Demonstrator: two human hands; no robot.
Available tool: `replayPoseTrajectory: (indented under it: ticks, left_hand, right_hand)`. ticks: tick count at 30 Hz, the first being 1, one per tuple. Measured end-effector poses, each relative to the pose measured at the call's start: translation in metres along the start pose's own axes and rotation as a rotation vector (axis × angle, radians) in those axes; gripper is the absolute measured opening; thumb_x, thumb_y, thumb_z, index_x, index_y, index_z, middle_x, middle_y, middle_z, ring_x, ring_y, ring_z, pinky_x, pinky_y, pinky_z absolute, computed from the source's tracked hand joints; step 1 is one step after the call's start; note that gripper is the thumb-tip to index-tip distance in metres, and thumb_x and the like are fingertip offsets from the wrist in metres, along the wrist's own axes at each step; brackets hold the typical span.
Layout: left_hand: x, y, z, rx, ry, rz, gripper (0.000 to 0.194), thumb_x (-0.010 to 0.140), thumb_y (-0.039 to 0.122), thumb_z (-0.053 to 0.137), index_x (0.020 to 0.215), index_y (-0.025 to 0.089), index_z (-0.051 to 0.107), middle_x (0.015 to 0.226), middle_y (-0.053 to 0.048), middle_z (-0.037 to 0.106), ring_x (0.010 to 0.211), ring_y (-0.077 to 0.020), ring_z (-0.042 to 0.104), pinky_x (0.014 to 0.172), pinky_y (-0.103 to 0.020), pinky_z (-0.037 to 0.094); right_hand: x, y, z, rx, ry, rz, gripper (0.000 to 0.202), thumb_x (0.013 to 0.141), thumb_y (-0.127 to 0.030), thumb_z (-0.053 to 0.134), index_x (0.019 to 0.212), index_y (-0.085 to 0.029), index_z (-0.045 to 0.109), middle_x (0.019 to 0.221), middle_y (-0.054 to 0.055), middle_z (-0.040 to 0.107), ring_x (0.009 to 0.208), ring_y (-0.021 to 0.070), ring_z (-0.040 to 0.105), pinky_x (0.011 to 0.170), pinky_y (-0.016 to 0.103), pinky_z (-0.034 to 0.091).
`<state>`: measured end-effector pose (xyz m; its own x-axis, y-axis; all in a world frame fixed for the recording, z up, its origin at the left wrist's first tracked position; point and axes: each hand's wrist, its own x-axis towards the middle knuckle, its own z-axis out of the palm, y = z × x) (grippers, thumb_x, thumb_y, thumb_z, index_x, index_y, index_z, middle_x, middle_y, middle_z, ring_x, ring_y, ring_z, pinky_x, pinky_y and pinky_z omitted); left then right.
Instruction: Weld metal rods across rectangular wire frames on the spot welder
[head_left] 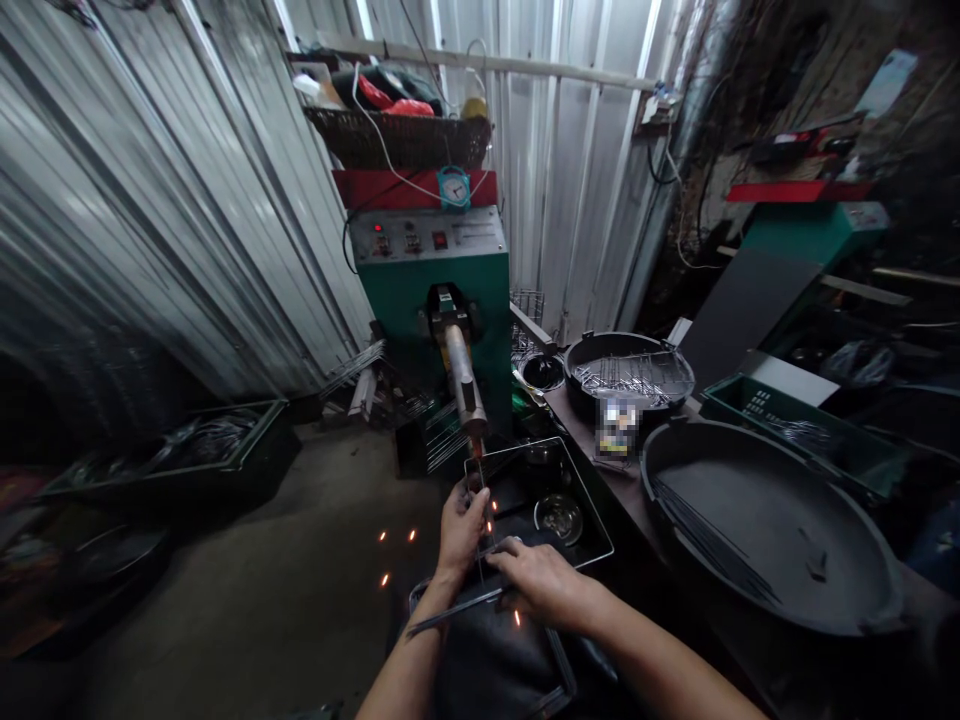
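Observation:
A green spot-welding machine stands ahead, its metal electrode arm reaching toward me. Under the arm's tip I hold a thin wire frame. My left hand grips the frame's left side just below the tip. My right hand holds its near right part with fingers closed on the wire. Orange sparks scatter over the floor to the left. A black rectangular tray with a small round dish sits beside my hands.
A large round black pan with thin rods lies at right; a smaller pan with wire pieces sits behind it. Green crates stand at left and right. Corrugated metal walls enclose the room.

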<state>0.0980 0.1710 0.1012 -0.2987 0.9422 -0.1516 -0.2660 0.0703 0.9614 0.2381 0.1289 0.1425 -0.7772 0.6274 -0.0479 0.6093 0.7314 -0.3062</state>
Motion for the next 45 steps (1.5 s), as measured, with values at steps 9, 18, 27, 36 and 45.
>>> replayPoseTrajectory:
  ticks: [9,18,27,36,45]
  left_hand:
    - [-0.018,0.002,-0.012,0.085,-0.139,-0.055,0.04,0.058,0.047,0.062,0.083,0.017,0.056,0.057,0.004,0.05,0.043,-0.0058,0.042,0.039,-0.018,0.031]
    - [-0.011,0.005,-0.025,0.028,-0.253,-0.224,0.032,0.06,0.042,0.064,0.077,0.021,0.049,0.046,0.01,0.038,0.037,-0.0038,0.035,0.037,-0.015,0.027]
    - [0.051,0.022,-0.024,0.068,-0.163,-0.12,0.035,0.056,0.04,0.067,0.079,0.019,0.051,0.043,0.011,0.038,0.032,-0.0023,0.033,0.033,-0.013,0.025]
    - [0.1,0.035,-0.009,-0.086,-0.102,-0.128,0.035,0.052,0.033,0.068,0.071,0.019,0.043,0.039,0.012,0.036,0.028,-0.0017,0.029,0.03,-0.013,0.018]
    - [0.128,0.039,-0.009,-0.157,-0.068,-0.117,0.037,0.051,0.034,0.069,0.071,0.018,0.042,0.038,0.013,0.033,0.028,-0.0006,0.026,0.031,-0.013,0.012]
  right_hand:
    - [-0.002,-0.002,0.004,-0.026,0.043,-0.007,0.048,0.072,-0.034,0.058,0.116,-0.021,0.043,0.107,0.008,0.052,0.083,0.0224,0.058,0.064,0.031,0.046]
    - [0.002,0.009,0.007,0.054,0.171,0.026,0.061,0.073,-0.045,0.052,0.126,-0.023,0.031,0.105,0.008,0.053,0.08,0.0206,0.058,0.062,0.028,0.045]
    - [0.025,0.067,0.016,0.2,0.427,0.188,0.014,0.074,-0.023,0.057,0.087,-0.018,0.057,0.095,0.004,0.055,0.079,0.0119,0.056,0.068,0.02,0.043]
    - [0.066,0.105,0.004,0.314,0.658,0.118,0.012,0.078,-0.028,0.054,0.082,-0.017,0.057,0.089,0.004,0.054,0.075,0.0113,0.054,0.068,0.021,0.042]
    - [0.093,0.12,-0.006,0.325,0.752,0.067,0.014,0.077,-0.032,0.054,0.08,-0.019,0.058,0.085,0.003,0.056,0.073,0.0123,0.055,0.066,0.021,0.042]
